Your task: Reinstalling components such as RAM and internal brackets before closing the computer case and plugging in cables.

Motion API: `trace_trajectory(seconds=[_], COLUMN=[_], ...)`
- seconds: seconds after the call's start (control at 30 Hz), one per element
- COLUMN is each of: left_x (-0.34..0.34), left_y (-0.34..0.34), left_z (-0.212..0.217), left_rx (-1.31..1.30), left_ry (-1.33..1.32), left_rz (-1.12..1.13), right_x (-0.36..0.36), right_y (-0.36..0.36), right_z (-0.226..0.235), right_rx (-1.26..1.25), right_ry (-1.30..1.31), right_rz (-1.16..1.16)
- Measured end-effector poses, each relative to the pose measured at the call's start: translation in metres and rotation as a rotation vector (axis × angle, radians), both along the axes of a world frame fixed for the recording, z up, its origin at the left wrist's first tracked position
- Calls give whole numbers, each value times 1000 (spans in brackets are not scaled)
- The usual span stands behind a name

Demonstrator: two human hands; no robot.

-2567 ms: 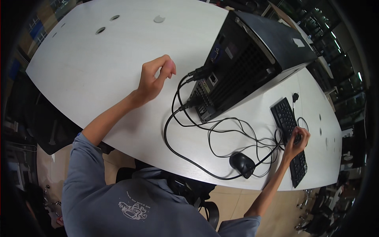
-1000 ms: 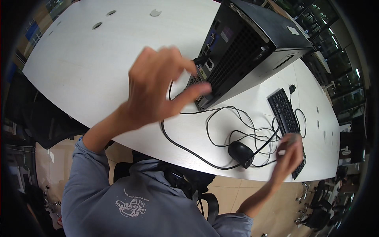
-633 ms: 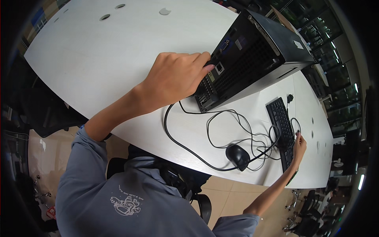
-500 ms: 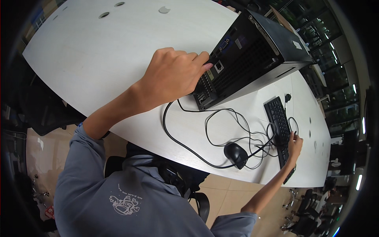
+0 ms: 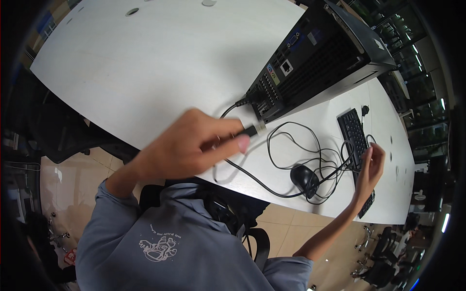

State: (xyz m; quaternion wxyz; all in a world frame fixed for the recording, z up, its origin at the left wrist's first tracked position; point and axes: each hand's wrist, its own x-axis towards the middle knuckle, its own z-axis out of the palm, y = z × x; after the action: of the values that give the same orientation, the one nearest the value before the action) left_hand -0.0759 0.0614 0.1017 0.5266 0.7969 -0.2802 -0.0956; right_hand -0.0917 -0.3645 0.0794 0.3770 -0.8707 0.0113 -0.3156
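Note:
My left hand [image 5: 194,145], slightly blurred, pinches a black USB plug [image 5: 250,132] with a metal tip, just off the lower end of a black computer tower [image 5: 310,63]. A thin cable hangs from the plug. The tower's back panel with its ports faces me, and a thick black power cord [image 5: 241,102] is plugged in near its bottom. Above the black keyboard [image 5: 353,128], my right hand [image 5: 371,167] has its fingertips closed on a thin black cable [image 5: 370,137]. Its fingers partly hide what they hold.
A black mouse [image 5: 304,178] lies among tangled cables near the front edge of the white desk [image 5: 121,63]. Another black plug [image 5: 365,110] lies past the keyboard. Black chairs stand by the desk at left and below.
My left hand has come away from the tower's ports toward me, with the USB plug now showing in it. My right hand stays by the keyboard. The whole view has shifted slightly.

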Motion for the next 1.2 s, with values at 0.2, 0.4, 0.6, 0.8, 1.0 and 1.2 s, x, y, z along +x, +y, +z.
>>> trace_trajectory(seconds=[0.2, 0.4, 0.6, 0.8, 1.0, 1.2], left_x=[-25, -21, 43, 70, 75, 77], left_y=[-44, -48, -28, -45, -46, -47], left_z=[-26, -44, -64, -87, -98, -96], left_rx=[-410, -153, 477, 672, 574, 630], left_ry=[275, -381, -714, -535, -515, -508], left_rz=[-142, 83, 412, 239, 276, 256], right_x=[-51, -59, -50, -9, 5, 43], right_y=[164, 163, 50, -114, -159, -19], right_z=[9, -14, 0, -33, -50, 26], right_rx=[-192, -136, 115, 115, -718, -399], right_ry=[294, 206, 5, 37, 223, -376], right_rz=[769, 618, -181, -357, -750, -378])
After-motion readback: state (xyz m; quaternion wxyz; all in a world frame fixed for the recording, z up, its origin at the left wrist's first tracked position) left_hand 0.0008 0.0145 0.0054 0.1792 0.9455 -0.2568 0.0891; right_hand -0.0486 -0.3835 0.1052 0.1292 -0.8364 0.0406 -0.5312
